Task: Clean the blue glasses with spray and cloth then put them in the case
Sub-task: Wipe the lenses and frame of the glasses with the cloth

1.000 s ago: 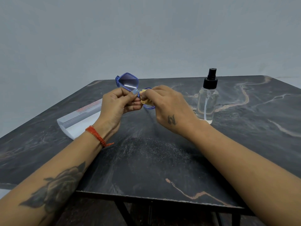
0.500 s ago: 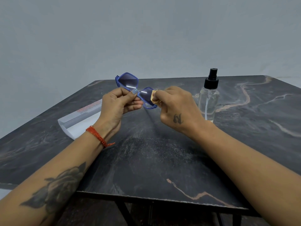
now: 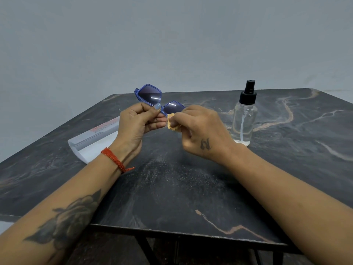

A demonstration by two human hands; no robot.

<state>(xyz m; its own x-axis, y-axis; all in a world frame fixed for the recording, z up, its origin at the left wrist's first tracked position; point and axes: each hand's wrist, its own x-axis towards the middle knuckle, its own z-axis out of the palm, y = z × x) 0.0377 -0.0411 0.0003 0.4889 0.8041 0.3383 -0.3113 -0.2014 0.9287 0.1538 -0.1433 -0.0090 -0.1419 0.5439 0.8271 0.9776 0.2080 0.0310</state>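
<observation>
Where left hand [image 3: 136, 127] pinches, glasses [image 3: 159, 101].

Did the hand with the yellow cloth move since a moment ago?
Yes. The right hand with the cloth slid left and down the lens of the blue glasses, away from the spray bottle, which stands where it was.

Bare forearms, no sleeves. Red thread bracelet [image 3: 114, 161] at left wrist; rose tattoo [image 3: 63, 222] farther up that forearm. Small dark tattoo [image 3: 206, 144] on back of right hand [image 3: 200, 134]; grey-painted thumbnail [image 3: 157, 106] on left hand [image 3: 135, 127].
</observation>
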